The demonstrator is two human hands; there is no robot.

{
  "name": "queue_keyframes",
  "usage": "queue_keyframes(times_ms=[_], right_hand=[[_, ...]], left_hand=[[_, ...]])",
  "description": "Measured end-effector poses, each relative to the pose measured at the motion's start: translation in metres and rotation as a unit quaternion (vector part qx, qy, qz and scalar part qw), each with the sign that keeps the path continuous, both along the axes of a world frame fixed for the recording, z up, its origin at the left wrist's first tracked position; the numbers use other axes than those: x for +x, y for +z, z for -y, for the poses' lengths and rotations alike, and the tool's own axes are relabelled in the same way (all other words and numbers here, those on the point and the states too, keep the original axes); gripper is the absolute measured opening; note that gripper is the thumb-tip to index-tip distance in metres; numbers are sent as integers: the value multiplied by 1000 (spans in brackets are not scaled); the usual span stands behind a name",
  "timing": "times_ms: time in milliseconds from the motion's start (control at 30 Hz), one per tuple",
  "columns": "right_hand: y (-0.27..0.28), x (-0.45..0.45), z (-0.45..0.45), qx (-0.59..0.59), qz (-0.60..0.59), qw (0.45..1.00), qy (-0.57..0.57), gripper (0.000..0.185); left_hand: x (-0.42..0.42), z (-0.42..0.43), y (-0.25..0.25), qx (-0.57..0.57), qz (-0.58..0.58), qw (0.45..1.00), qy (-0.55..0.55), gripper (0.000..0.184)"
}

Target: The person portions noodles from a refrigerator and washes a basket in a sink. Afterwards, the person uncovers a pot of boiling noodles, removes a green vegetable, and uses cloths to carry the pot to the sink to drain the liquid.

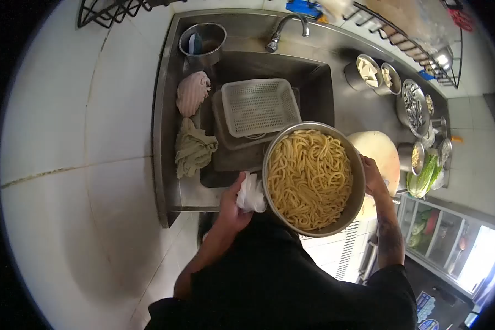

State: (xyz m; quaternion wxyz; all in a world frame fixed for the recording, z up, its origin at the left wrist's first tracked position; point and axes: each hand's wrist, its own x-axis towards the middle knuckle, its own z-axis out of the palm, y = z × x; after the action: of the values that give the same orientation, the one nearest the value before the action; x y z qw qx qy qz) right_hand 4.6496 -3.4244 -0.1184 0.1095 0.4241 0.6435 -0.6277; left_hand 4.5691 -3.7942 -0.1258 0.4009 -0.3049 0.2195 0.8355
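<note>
A large round metal pot point(358, 203) full of thick yellow noodles point(311, 179) is held in front of my body, partly over the sink's front edge. My right hand point(373, 175) is closed at the pot's right side, its grip partly hidden. On the other side my left hand point(235, 204) is closed around a bunched white cloth or tissue point(251, 192), which presses against the pot's left wall. Whether a handle lies under it cannot be seen.
A white perforated basket point(234, 129) sits in the steel sink point(319, 102) below the faucet point(275, 41). Two cloths, pink point(190, 96) and green point(194, 151), lie at its left. Right are a round cutting board point(382, 144), several metal bowls point(410, 118) and a leafy cabbage point(423, 179).
</note>
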Motion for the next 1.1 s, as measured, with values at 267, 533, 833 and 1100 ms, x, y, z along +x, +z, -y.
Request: queue_keyframes(times_ms=[267,533,833,1100], right_hand=[[-28,-14,-36,-18,32,998,43,34],[-22,-49,-66,-45,151,983,99,27],[-31,-53,-85,-70,207,972,88,28],[-37,-68,-106,-31,313,938,146,31]], left_hand=[[-32,-23,-5,-30,88,995,-39,36],[-25,-37,-24,-49,61,995,-54,35],[-26,-60,-20,-86,134,986,-51,38],[-23,-62,-14,-37,126,991,8,37]])
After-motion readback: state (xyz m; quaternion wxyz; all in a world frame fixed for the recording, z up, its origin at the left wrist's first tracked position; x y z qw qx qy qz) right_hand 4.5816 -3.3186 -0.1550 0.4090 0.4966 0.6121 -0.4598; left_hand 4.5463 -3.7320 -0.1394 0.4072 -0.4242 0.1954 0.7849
